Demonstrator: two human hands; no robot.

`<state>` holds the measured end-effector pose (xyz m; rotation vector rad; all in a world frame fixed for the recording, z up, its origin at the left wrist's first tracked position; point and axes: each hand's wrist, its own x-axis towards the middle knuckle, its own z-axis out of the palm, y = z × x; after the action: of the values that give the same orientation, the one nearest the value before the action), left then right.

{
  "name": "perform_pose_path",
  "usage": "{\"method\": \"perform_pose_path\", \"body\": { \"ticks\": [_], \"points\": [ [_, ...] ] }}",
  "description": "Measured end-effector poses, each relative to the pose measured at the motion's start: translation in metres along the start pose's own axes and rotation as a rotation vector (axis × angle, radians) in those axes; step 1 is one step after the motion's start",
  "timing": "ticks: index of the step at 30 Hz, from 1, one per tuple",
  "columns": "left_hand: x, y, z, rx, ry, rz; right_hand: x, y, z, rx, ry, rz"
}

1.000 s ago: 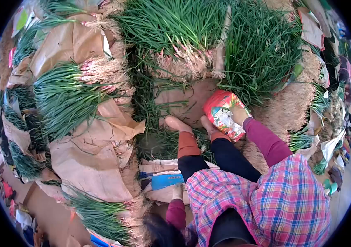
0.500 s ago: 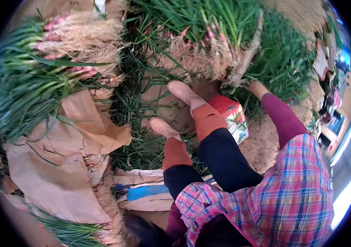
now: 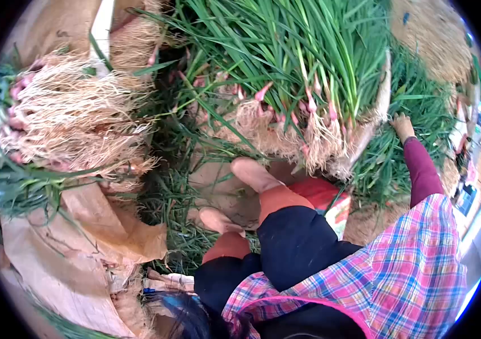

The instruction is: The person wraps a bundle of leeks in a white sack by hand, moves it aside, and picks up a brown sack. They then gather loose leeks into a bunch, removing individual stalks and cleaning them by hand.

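My right hand (image 3: 403, 127), in a maroon sleeve, reaches onto green leaves (image 3: 429, 113) at the right. Its fingers look curled into them, just right of a pale, thick stalk (image 3: 384, 90). Left of that stalk lies a large heap of green onion plants (image 3: 308, 51), with pinkish bulbs and stringy roots facing my feet. My left hand is out of view.
Bundled plants with long pale roots (image 3: 77, 118) lie at the left above brown paper sheets (image 3: 54, 265). Loose leaves surround my feet (image 3: 252, 172). A red patterned bag (image 3: 322, 198) sits beside my leg. Fibrous root piles (image 3: 432, 39) are at the upper right.
The view has shifted, bringing the onion heap lower and larger. My right hand has moved farther up along the stalk, over the leaves. The left maroon sleeve has left the view.
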<state>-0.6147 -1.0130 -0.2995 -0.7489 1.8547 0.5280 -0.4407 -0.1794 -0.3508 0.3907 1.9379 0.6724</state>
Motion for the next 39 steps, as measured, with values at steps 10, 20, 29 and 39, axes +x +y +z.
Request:
{"method": "perform_pose_path", "body": {
  "ticks": [10,20,29,39],
  "points": [
    [0.016,-0.001,0.164,-0.285,0.156,0.105,0.100,0.036,0.087,0.003,0.119,-0.088],
    [0.023,0.010,0.260,-0.504,0.301,0.164,0.127,0.020,-0.169,-0.453,-0.649,-0.700],
    [0.094,0.033,0.228,-0.563,0.307,0.196,-0.010,-0.193,-0.396,0.089,0.327,-1.258],
    [0.149,0.060,0.145,-0.543,0.290,0.116,0.167,-0.431,-0.593,0.325,0.578,-1.005]
  ]
}}
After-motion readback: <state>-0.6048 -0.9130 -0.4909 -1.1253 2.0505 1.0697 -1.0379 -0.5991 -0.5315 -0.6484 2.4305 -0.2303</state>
